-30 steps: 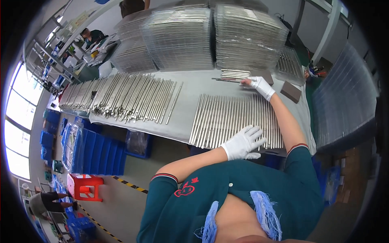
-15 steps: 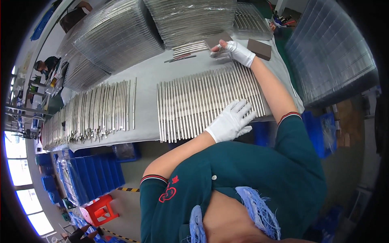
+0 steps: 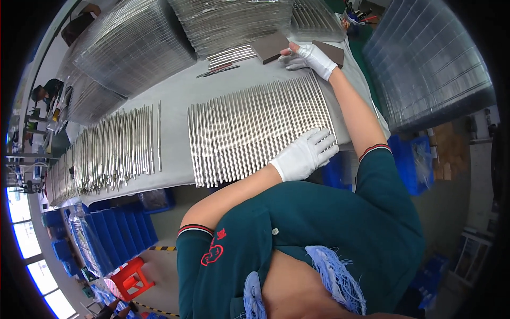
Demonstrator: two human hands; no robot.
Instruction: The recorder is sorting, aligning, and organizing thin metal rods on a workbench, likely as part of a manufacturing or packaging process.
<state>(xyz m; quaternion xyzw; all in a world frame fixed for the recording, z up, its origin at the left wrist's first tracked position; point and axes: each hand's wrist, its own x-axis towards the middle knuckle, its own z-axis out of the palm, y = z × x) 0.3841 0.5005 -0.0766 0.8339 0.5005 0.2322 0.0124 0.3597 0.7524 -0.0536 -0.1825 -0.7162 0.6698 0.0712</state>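
A row of slim silver metal rods (image 3: 239,135) lies side by side on the pale-covered table in front of me. At its near right corner my left hand (image 3: 302,157), in a white glove, rests with its fingers spread over the rod ends. My right hand (image 3: 317,63), gloved with some bare fingertips, is at the far ends of the rightmost rods, its fingers stretched to the left and holding nothing visible. Beside it are two flat grey-brown blocks: the left block (image 3: 269,47) shows fully, while the right block (image 3: 331,53) is partly covered by this hand.
Another bunch of rods (image 3: 117,143) lies to the left, with a single rod (image 3: 159,135) beside it. Tall stacks of clear plastic trays (image 3: 234,26) stand along the back; more trays (image 3: 433,69) stand right. Blue bins (image 3: 119,228) and a red stool (image 3: 131,279) are below.
The whole view has shifted, moving the table leftward in the picture. Relative to the rods, my left hand has slid right to the row's edge. My right hand has moved toward the right block.
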